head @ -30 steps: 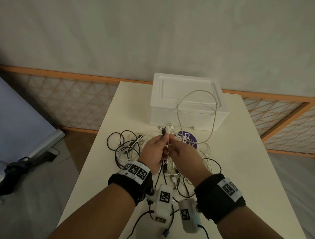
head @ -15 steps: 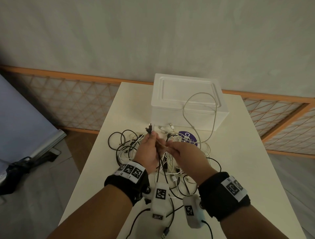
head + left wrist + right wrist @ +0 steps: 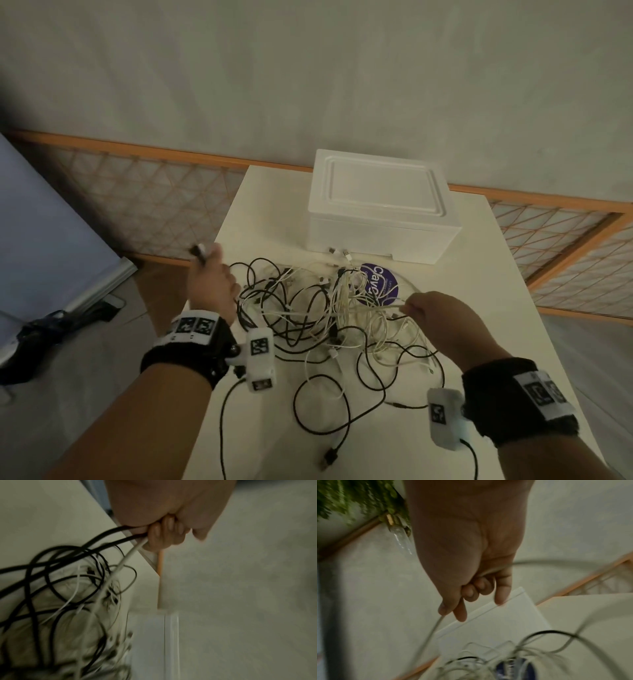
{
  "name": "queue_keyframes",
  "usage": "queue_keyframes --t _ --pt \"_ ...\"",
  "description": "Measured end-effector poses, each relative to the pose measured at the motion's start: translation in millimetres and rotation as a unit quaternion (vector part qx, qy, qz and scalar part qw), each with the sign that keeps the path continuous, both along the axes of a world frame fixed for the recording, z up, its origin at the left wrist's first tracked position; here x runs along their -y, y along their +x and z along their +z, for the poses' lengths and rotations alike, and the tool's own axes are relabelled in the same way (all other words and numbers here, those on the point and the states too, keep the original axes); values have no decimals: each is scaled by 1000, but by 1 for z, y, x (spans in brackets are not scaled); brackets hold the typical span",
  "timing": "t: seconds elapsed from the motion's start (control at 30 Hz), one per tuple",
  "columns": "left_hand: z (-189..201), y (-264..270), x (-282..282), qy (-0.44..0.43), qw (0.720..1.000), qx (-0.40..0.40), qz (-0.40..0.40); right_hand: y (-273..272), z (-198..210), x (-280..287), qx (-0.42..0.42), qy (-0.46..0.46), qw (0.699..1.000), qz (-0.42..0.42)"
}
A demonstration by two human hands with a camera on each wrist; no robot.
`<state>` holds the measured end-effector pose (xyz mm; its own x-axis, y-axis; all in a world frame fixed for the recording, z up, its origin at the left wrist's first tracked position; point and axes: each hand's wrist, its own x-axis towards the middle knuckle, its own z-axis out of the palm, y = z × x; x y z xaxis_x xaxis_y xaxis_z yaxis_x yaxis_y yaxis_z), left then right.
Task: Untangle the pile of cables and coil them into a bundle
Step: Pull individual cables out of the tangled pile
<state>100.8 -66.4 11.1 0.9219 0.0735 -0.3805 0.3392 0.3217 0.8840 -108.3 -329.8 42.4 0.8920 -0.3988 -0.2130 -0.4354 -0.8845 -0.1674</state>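
A tangled pile of black and white cables lies in the middle of the white table. My left hand is at the table's left edge, gripping black cable ends and a white strand; the left wrist view shows its fingers curled round black cables and a white cable. My right hand is right of the pile and pinches a white cable. In the right wrist view the thumb and fingers hold that pale cable, which runs down to the pile.
A white lidded box stands at the back of the table, behind the pile. A round purple sticker lies partly under the cables. A loose black cable with a plug trails toward the near edge. An orange lattice fence runs behind.
My hands were together above the pile; they have now drawn apart, the left going left with the black cable ends, the right going right with a white cable. The raised white loop has dropped.
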Motion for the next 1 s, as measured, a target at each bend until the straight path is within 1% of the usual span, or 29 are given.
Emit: queue_keyframes --t 0.03,0.07,0.1,0.17,0.2,0.23,0.27,0.3,0.4,0.43,0.5,0.53,0.57,0.63,0.67,0.7,0.73,0.8,0.83,0.87,0.9,0.93,1.0 --pt "4 -11 11 61 996 26 -57 6 3 -9 8 -1 1000 13" --pt "8 -24 24 115 983 57 -130 13 6 -20 22 -5 999 31" --pt "13 -40 39 151 961 88 -212 21 9 -33 37 -7 998 49" --pt "21 -72 66 199 899 126 -370 37 15 -58 61 -3 995 79" --pt "24 -84 76 230 870 138 -414 43 18 -66 68 1 994 85" --pt "26 -91 82 264 851 149 -428 46 20 -70 72 8 994 86" --pt "30 -93 83 292 845 154 -420 46 21 -70 76 16 993 86" --pt "30 -88 78 314 847 151 -402 44 21 -66 80 21 993 83" --pt "18 -51 51 369 863 131 -318 29 24 -46 85 29 994 56" --pt "11 -39 40 373 874 117 -289 24 26 -40 90 38 994 50" --pt "0 -23 27 323 914 70 -237 17 29 -30 114 53 991 47" --pt "-3 -18 22 287 933 43 -212 16 31 -26 124 47 990 46" --pt "-6 -14 19 262 946 19 -188 15 32 -22 136 29 989 45" --pt "-12 -6 11 249 957 -8 -151 14 35 -17 168 -16 985 33" --pt "-15 -4 7 261 955 -6 -141 13 37 -15 190 -24 981 19" --pt "-17 -2 4 295 945 5 -142 13 38 -12 212 -19 977 1" --pt "-18 -3 1 356 921 23 -156 12 39 -10 232 -11 972 -16" --pt "-11 -15 1 475 856 88 -186 15 39 -11 250 -7 968 -23" --pt "-2 -25 5 501 832 138 -196 18 38 -16 242 -11 970 -11" --pt "9 -38 13 498 821 186 -210 22 36 -23 223 -15 975 6" --pt "20 -52 22 466 822 227 -235 26 35 -33 199 -21 979 25" --pt "27 -63 34 422 825 252 -278 31 32 -44 180 -24 982 44" --pt "32 -84 59 355 814 261 -378 38 27 -64 178 -23 980 83"
